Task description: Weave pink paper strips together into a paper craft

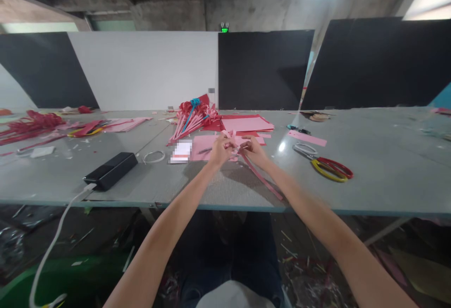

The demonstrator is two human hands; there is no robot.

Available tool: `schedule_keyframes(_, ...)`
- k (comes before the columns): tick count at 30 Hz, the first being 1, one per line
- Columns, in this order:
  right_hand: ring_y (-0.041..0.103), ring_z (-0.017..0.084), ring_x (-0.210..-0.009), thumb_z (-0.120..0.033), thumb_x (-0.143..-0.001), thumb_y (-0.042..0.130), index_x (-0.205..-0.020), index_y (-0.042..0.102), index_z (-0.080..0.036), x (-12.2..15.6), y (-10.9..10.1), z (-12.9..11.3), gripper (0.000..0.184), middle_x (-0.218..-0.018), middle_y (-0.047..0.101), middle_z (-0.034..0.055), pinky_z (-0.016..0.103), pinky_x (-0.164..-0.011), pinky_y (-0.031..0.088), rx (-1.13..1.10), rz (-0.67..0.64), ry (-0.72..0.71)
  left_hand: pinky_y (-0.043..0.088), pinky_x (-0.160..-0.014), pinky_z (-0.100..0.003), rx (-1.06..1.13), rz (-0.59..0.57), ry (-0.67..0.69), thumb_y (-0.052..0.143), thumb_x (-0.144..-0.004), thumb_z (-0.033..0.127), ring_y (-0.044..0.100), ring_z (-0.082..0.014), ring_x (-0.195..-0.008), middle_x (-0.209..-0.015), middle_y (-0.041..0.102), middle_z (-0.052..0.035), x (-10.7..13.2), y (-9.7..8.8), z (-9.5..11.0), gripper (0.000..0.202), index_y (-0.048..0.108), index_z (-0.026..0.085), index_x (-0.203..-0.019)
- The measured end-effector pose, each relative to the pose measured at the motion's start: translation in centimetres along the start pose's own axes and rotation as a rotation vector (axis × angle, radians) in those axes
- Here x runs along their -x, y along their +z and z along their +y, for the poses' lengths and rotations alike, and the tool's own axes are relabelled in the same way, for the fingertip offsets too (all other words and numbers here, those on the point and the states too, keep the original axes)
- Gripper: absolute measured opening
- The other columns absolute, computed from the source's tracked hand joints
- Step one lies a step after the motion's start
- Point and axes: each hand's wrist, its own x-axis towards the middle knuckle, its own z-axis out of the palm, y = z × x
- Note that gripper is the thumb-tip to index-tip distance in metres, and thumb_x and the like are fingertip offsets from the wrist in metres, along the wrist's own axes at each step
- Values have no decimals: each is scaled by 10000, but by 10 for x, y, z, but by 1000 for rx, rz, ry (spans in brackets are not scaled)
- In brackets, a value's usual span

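Note:
My left hand [221, 149] is closed, its fingers pinching a bunch of looped pink paper strips [229, 134]. Close beside it, my right hand [254, 150] is also closed, fingertips on the same bunch. From between the hands a long pink strip [262, 178] slants down to the right, toward the table's front edge. Under and behind the hands lie pink sheets [200, 141]. A thin pointed tool [205, 150] rests on the pink sheet left of my left hand. The fingertips partly hide the spot where the strips meet.
Scissors with red and yellow handles [331, 169] lie to the right, near a pink card strip [307, 138]. Leftward are a black power bank [111, 171] with a white cable and a coiled wire [154, 157]. Red and pink paper bundles [197, 115] stand behind, before upright panels [264, 70].

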Motion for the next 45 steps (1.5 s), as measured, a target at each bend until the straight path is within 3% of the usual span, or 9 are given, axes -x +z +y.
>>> schedule_keyframes(4,612,155,-700,-292,-693,619,-1033,385,-250,-1,1,1,415,-739,603,-34,307,-638,486,-31,-2,-10,470,-640,-253,-105,-65,86,576,-608,-22,541,-152,-718,-822,589,-48,2,1,-6,239,660,201,-589)
schedule_keyframes(9,606,155,-661,-307,-673,664,-1075,349,-251,-1,1,-3,514,-704,613,-47,298,-607,477,-47,33,-6,467,-765,-293,-297,-81,183,608,-650,40,552,-176,-783,-809,577,-52,4,2,-3,158,641,195,-660)
schedule_keyframes(17,616,156,-654,-264,-666,635,-1057,382,-245,-4,-2,1,467,-688,632,-48,314,-631,488,29,37,-25,456,-754,-278,-462,-161,254,592,-716,110,558,-174,-781,-797,580,-45,3,1,-6,75,619,180,-711)
schedule_keyframes(27,642,170,-712,-264,-692,606,-1040,406,-245,1,-4,-7,402,-726,649,-25,320,-640,494,18,9,-28,428,-691,-252,-600,-170,204,591,-809,246,593,-192,-849,-944,620,-57,7,-2,-8,98,673,210,-849)
schedule_keyframes(36,647,193,-714,-255,-678,609,-1074,347,-256,-1,-5,0,474,-733,660,-19,350,-659,495,77,-20,-19,423,-664,-240,-575,-191,166,625,-780,237,585,-171,-768,-889,611,-50,8,1,-16,74,688,211,-754)
schedule_keyframes(45,649,202,-691,-256,-692,593,-975,346,-261,-1,-5,2,375,-714,651,-10,373,-672,500,186,-4,-43,407,-611,-241,-670,-216,150,618,-779,259,583,-179,-750,-895,620,-50,8,1,-12,95,696,215,-746)
